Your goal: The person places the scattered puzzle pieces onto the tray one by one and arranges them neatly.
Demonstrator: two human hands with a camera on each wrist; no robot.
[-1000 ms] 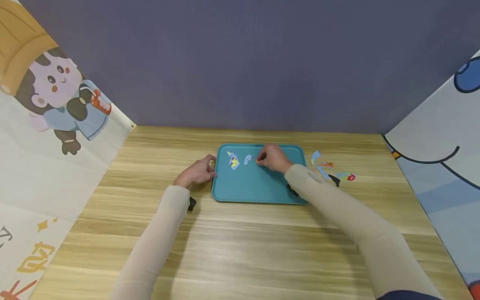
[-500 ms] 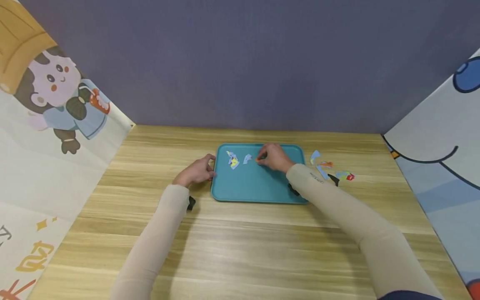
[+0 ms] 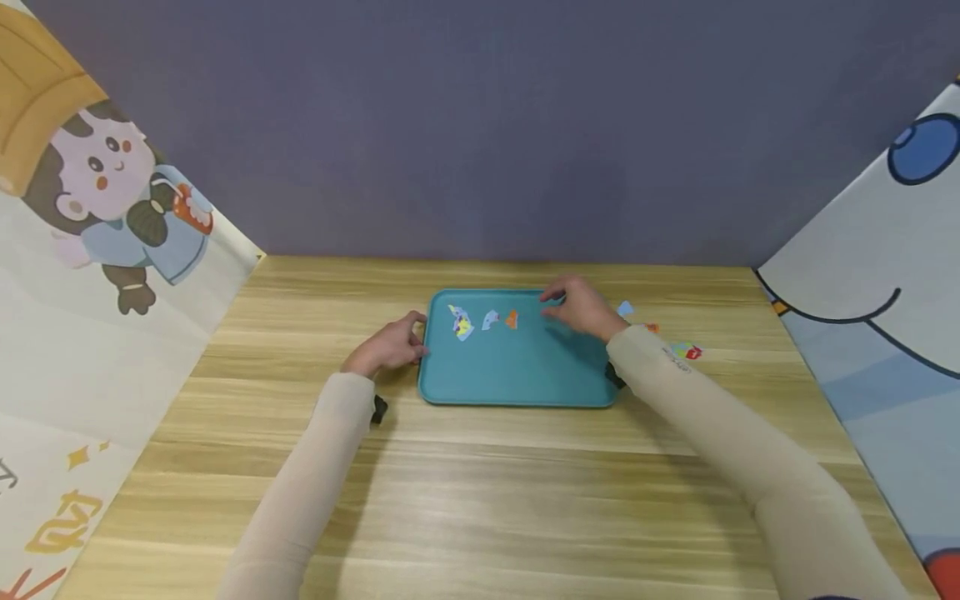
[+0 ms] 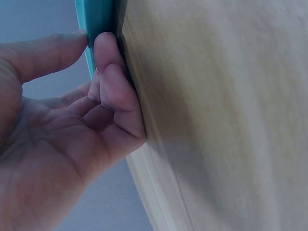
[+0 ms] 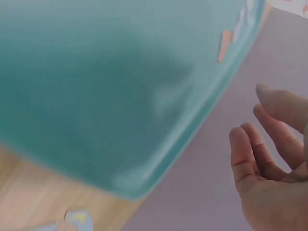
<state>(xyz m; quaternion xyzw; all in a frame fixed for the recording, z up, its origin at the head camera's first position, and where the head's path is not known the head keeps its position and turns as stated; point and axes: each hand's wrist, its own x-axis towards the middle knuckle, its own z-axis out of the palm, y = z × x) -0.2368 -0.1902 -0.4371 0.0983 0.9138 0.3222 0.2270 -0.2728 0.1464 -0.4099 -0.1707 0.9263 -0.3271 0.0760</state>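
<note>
A teal tray (image 3: 517,383) lies on the table. My left hand (image 3: 386,346) holds its left edge; in the left wrist view the thumb and fingers (image 4: 110,53) meet at the tray's rim (image 4: 96,19). Inside the tray, toward the back left, lie a blue-and-yellow patterned flat piece (image 3: 461,323), a small pale blue piece (image 3: 490,320) and an orange piece (image 3: 512,319). My right hand (image 3: 585,310) hovers above the tray's back right part, with thumb and fingers apart and nothing between them. The right wrist view also shows this hand (image 5: 269,159) holding nothing.
Right of the tray, more flat pieces lie on the wooden table (image 3: 487,483): a pale blue one (image 3: 625,308), an orange one (image 3: 652,327) and a multicoloured one (image 3: 687,351). My right forearm partly covers that area. A dark panel (image 3: 510,125) stands behind the table.
My right hand has let go of the orange piece, which now lies in the tray beside the pale blue one. The hand has lifted and moved right. My left hand has stayed at the tray's edge.
</note>
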